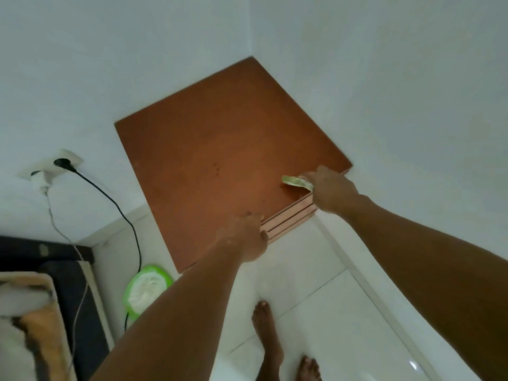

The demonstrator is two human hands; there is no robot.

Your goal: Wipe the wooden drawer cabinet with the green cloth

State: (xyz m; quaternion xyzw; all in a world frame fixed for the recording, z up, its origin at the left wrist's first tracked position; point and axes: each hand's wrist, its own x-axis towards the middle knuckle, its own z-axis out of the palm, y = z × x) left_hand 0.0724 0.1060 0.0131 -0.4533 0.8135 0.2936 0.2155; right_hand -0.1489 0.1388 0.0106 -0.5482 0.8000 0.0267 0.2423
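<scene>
The wooden drawer cabinet stands in the corner of two white walls, seen from above; its reddish-brown top fills the middle of the view and a strip of drawer fronts shows at its front edge. My right hand presses the green cloth flat on the top near the front right corner, and only a pale green edge of the cloth shows past my fingers. My left hand grips the cabinet's front edge, thumb below the top.
A wall socket with a black plug and a white charger sits left of the cabinet, cables hanging down. A green and white round object lies on the white tiled floor. A dark bed frame is at lower left. My bare feet stand below.
</scene>
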